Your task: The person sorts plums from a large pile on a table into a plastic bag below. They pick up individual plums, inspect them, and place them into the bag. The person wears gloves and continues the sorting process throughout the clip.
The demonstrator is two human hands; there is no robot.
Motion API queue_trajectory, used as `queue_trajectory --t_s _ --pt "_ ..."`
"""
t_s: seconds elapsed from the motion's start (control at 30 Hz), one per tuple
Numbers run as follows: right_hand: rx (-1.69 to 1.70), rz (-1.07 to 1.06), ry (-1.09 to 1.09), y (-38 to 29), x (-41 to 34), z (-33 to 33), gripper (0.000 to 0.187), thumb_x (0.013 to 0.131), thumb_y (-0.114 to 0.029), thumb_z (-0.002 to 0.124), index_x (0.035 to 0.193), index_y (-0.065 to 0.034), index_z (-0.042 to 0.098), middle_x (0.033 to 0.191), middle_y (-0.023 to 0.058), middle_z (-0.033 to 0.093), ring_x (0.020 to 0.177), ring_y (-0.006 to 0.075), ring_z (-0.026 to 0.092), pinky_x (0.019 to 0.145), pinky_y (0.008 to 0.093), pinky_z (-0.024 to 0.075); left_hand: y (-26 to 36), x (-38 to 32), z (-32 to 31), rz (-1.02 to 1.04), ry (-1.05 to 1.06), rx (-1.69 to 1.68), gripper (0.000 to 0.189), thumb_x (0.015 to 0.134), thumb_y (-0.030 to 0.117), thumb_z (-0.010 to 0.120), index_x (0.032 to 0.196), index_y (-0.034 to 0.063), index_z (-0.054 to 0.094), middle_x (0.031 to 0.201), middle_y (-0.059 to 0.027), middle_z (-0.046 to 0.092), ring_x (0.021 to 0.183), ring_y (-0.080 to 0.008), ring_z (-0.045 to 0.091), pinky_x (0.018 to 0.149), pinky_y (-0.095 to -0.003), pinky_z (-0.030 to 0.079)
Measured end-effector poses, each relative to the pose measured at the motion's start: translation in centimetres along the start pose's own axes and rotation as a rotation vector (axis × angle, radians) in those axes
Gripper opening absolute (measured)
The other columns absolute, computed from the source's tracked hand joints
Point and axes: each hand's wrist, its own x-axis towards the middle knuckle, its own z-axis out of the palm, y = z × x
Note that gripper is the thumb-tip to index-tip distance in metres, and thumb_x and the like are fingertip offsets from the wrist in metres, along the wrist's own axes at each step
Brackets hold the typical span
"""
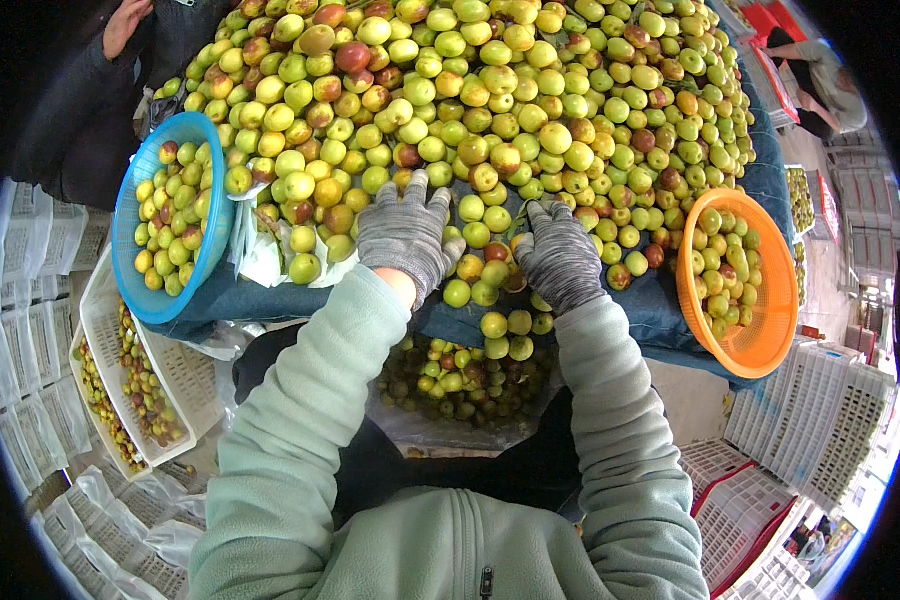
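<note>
A large heap of green jujubes (495,97), many with brown-red patches, covers the blue cloth-topped table before me. My left hand (407,236), in a grey knit glove, lies palm down at the heap's near edge with its fingers spread. My right hand (560,259), gloved alike, curls its fingers downward against fruit beside a leaf (521,223); whether it grips one is hidden. Between the hands lies a loose group of jujubes (484,281). Several more jujubes (507,335) appear at the table's front edge, above a fruit-filled container (457,431) between my knees.
A blue plastic basket (221,206) with jujubes stands left, an orange basket (757,352) right. White paper (259,251) lies under fruit near my left hand. White crates (195,382) hold fruit at lower left; stacked crates (810,420) stand right. Another person's hand (124,28) shows upper left.
</note>
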Motion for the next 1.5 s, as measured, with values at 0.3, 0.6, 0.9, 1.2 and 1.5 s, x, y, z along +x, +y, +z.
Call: queue_trajectory --t_s 0.3,0.6,0.9,1.2,1.5 --pt "0.618 -0.203 0.496 2.0 -0.4 -0.5 0.038 0.087 -0.003 0.057 0.124 0.0 0.059 0.121 0.0182 0.057 0.11 0.0298 0.059 0.098 0.0354 0.0469 1.0 -1.5 1.4 0.19 0.072 -0.111 0.06 0.084 0.044 0.063 0.133 0.01 0.055 0.141 -0.0126 0.048 0.128 -0.0345 0.045 0.107 -0.0456 0.037" --pt "1.317 0.059 0.621 2.5 -4.2 -2.9 0.036 0.092 -0.007 0.057 0.126 0.0034 0.058 0.116 0.0098 0.061 0.1 0.0167 0.057 0.089 0.0277 0.0472 2.6 -4.6 3.5 0.409 0.138 -0.221 0.073 0.081 0.042 0.068 0.141 0.0063 0.045 0.146 -0.0204 0.04 0.135 -0.0383 0.038 0.114 -0.0437 0.029" --pt "1.263 0.248 1.272 15.9 -15.8 -8.2 0.026 0.089 -0.015 0.06 0.111 -0.0001 0.063 0.126 0.0161 0.056 0.097 0.0231 0.063 0.073 0.0269 0.0543 1.1 -7.3 2.4 0.28 0.136 -0.034 0.082 0.084 0.047 0.065 0.148 0.008 0.034 0.152 -0.0178 0.033 0.138 -0.0352 0.033 0.115 -0.0481 0.023" --pt "1.312 0.287 0.66 14.2 -22.3 -2.2 0.056 0.09 -0.035 0.066 0.13 0.0024 0.055 0.113 0.0135 0.068 0.079 0.0114 0.062 0.065 0.0214 0.0507 1.6 -7.4 1.7 0.277 0.035 -0.011 0.081 0.086 0.05 0.061 0.15 0.0102 0.031 0.154 -0.0156 0.031 0.14 -0.0333 0.032 0.115 -0.0494 0.024" --pt "0.059 0.196 0.31 1.3 2.9 -5.2 0.05 0.088 -0.029 0.065 0.134 -0.0163 0.051 0.132 0.0167 0.051 0.123 0.0328 0.052 0.103 0.0419 0.0442 1.9 -6.1 1.1 0.304 0.029 -0.074 0.076 0.086 0.048 0.06 0.147 0.0093 0.037 0.151 -0.0171 0.037 0.137 -0.033 0.037 0.115 -0.048 0.023"
